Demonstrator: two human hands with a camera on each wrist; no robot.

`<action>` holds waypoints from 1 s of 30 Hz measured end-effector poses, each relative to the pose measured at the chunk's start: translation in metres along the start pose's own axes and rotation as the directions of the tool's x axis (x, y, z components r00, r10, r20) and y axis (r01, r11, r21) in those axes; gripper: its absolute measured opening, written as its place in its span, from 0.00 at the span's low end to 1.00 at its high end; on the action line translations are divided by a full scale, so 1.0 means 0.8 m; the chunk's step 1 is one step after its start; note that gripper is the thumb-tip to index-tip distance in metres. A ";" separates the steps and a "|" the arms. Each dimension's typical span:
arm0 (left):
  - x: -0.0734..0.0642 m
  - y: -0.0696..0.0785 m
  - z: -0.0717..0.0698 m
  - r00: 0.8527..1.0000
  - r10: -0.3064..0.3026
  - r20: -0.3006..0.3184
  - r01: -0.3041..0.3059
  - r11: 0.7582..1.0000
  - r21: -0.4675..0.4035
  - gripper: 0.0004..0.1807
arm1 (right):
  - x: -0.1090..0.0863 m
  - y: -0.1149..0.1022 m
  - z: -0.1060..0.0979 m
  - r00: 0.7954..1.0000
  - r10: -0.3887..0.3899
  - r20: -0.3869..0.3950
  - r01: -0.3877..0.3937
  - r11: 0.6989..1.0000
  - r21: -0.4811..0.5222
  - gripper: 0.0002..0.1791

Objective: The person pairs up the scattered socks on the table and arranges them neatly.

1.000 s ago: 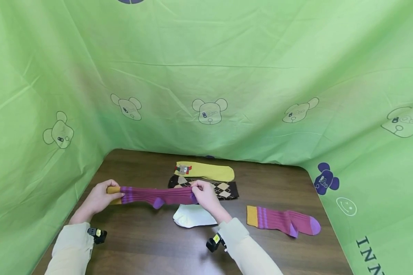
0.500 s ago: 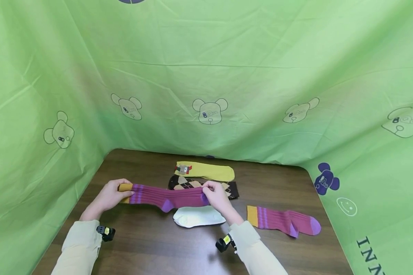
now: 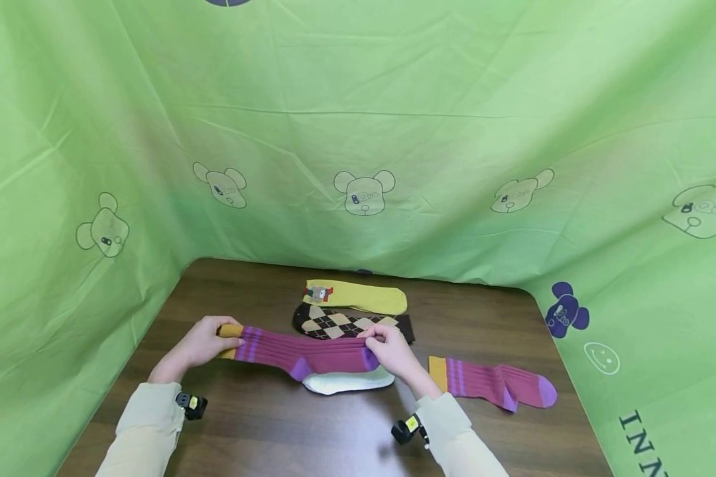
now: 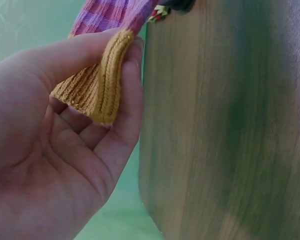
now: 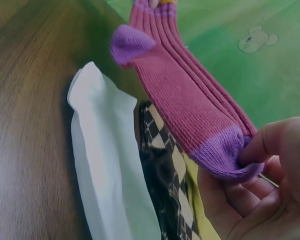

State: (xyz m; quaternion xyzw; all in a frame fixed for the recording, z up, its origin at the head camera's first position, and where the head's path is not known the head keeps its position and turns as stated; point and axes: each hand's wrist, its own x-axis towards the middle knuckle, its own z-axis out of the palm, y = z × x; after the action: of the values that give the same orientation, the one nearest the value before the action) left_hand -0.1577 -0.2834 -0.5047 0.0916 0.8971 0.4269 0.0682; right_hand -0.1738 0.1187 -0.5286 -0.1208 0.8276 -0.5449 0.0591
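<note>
A magenta ribbed sock (image 3: 274,349) with a mustard cuff and purple heel and toe is stretched between the two hands above the table. My left hand (image 3: 201,343) pinches its cuff; the left wrist view shows the mustard ribbing (image 4: 110,80) folded between thumb and fingers. At the other end, my right hand (image 3: 390,351) pinches the purple toe (image 5: 222,152) between thumb and fingers. Below the held sock lies a white sock (image 5: 110,165), partly hidden by it in the head view. Behind that are an argyle sock (image 3: 328,321) and a yellow sock (image 3: 364,297).
A matching magenta sock (image 3: 477,381) lies flat on the right side of the brown wooden table (image 3: 262,430). Green printed cloth (image 3: 358,146) hangs around the table's back and sides.
Both hands have moved to the right and slightly toward the front edge, carrying the magenta sock over the white one. Its foot now faces the camera more broadly. The other socks stay put.
</note>
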 end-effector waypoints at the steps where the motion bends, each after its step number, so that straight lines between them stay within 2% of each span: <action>1: 0.000 0.001 0.002 1.000 0.009 0.009 -0.009 1.000 -0.004 0.10 | -0.002 0.002 -0.003 1.000 -0.008 0.013 0.008 1.000 -0.006 0.08; 7: 0.000 0.002 0.017 0.997 0.031 0.076 -0.028 0.999 -0.033 0.10 | -0.012 0.013 -0.021 0.993 -0.051 0.109 0.050 0.999 0.017 0.07; 15: -0.004 0.001 0.039 0.988 0.065 0.143 -0.061 0.998 -0.035 0.09 | -0.031 0.028 -0.039 0.976 -0.016 0.217 0.013 1.000 0.015 0.08; 21: -0.004 0.002 0.055 0.973 0.096 0.208 -0.083 0.994 -0.067 0.09 | -0.041 0.041 -0.046 0.962 -0.007 0.274 0.000 1.000 0.027 0.06; 25: -0.005 0.000 0.064 0.961 0.067 0.267 -0.040 0.994 -0.105 0.09 | -0.049 0.049 -0.051 0.949 0.042 0.312 -0.052 0.998 0.024 0.07; 30: -0.009 0.002 0.075 0.944 0.036 0.327 0.026 0.983 -0.183 0.09 | -0.059 0.059 -0.056 0.918 0.129 0.375 -0.147 0.989 0.021 0.07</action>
State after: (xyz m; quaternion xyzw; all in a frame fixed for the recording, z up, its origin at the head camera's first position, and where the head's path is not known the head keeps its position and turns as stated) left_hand -0.1387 -0.2388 -0.5406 0.1572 0.8293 0.4871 0.2241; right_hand -0.1453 0.1886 -0.5552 -0.1618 0.7943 -0.5266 0.2561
